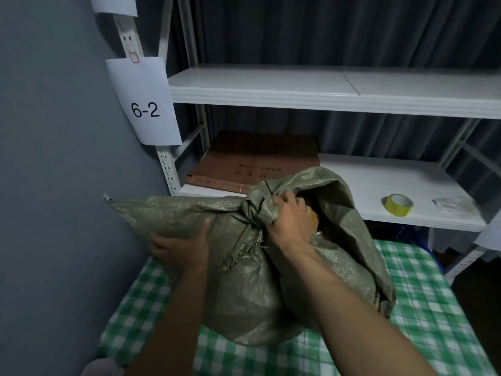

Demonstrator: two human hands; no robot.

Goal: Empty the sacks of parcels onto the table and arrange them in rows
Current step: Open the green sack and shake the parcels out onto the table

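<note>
A bulging olive-green woven sack [252, 291] rests on the table, which is covered with a green-and-white checked cloth [423, 316]. My right hand [290, 218] is closed on the bunched fabric at the sack's mouth. Behind that hand the mouth gapes, and a yellowish parcel [314, 219] shows inside; the other contents are hidden. My left hand [180, 246] grips the sack's flat left corner, fingers wrapped under the fabric and thumb on top.
White metal shelving [298, 92] stands right behind the table. Its lower shelf holds a flat brown cardboard box [257, 158], a yellow tape roll [398, 204] and a crumpled clear plastic bag [452, 204]. A paper label reading 6-2 [146, 104] hangs on the post. A grey wall [54, 158] closes the left side.
</note>
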